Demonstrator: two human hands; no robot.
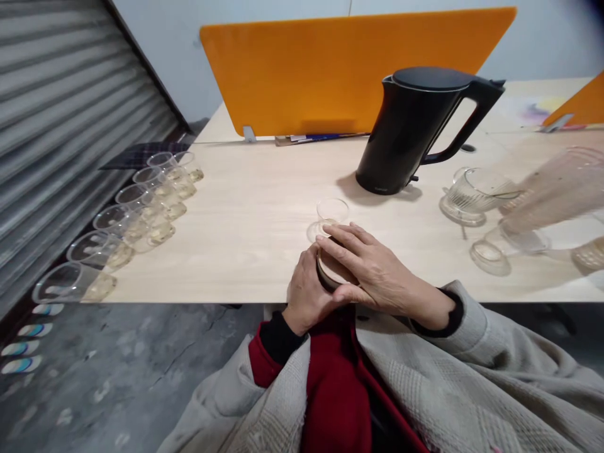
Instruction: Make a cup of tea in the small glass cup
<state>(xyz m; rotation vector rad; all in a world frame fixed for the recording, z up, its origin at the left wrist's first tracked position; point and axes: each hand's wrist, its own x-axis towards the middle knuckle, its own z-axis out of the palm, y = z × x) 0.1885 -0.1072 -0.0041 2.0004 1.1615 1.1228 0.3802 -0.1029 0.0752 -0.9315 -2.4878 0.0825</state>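
Both my hands close around a round container point(334, 269) with a beige top and a dark rim, just above the table's front edge. My left hand point(306, 290) wraps its side, fingers curled. Across its top and near side lies my right hand point(372, 270), the thumb along the near rim. Most of the container is hidden by the hands, so its contents do not show. A small clear cup point(332, 211) stands on the table just beyond my fingers.
Several clear cups with a pale yellowish filling point(101, 286) line the table's left edge. A black electric kettle point(401, 132) stands behind to the right, before an orange divider point(292, 75). A ribbed glass cup point(476, 192) and a tall stack of clear cups point(561, 189) are at the right.
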